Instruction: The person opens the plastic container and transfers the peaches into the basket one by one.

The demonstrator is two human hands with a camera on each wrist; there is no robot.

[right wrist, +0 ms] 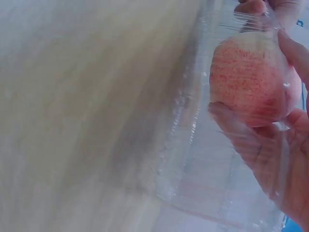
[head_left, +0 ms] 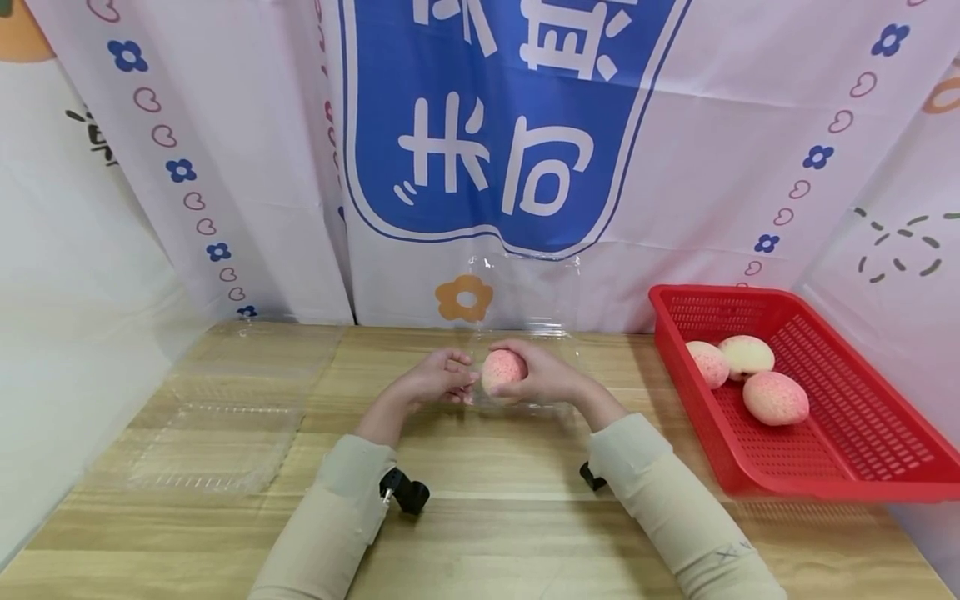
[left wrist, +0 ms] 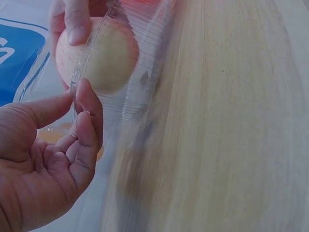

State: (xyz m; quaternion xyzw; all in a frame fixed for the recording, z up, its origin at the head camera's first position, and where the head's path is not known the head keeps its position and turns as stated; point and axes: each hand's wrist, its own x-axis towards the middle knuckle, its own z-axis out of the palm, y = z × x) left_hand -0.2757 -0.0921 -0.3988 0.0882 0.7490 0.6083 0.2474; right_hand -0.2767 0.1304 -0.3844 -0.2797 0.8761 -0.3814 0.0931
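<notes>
In the head view a pink and cream peach (head_left: 504,372) is gripped by my right hand (head_left: 547,375) over a clear plastic clamshell box (head_left: 551,407) whose lid stands raised at the back. Through the box wall in the right wrist view, the right hand's fingers and thumb curl round the peach (right wrist: 248,79). My left hand (head_left: 435,379) pinches the box's left rim; in the left wrist view, thumb and fingertips meet on the clear edge (left wrist: 76,89).
A red plastic basket (head_left: 727,450) at the right holds several things, among them a peach (head_left: 776,398). Another clear clamshell box (head_left: 217,446) lies opened at the left on the wooden table (head_left: 480,533). A printed cloth (head_left: 405,287) hangs behind.
</notes>
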